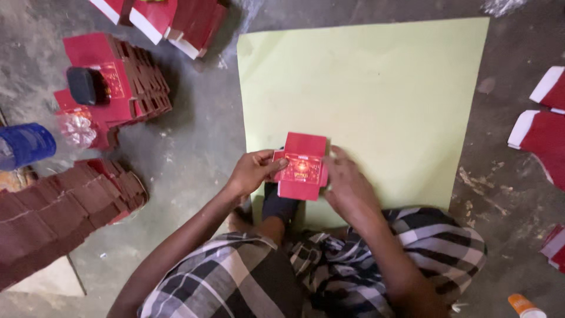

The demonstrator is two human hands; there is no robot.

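Observation:
A small red cardboard box blank [301,165] with a gold printed panel is held between both hands, just above a large pale green sheet [376,88] spread on the floor. My left hand [254,172] pinches its left edge with thumb on top. My right hand [347,182] grips the right edge. The flaps at top and bottom stick out flat. My legs, in a black and white checked cloth, lie below the hands.
Stacks of red folded cartons [126,82] sit at the upper left with a dark object [82,85] on top. A long row of flat cartons [59,212] lies at left. A blue bottle [26,144] is at far left. More red and white cartons [544,126] lie at right.

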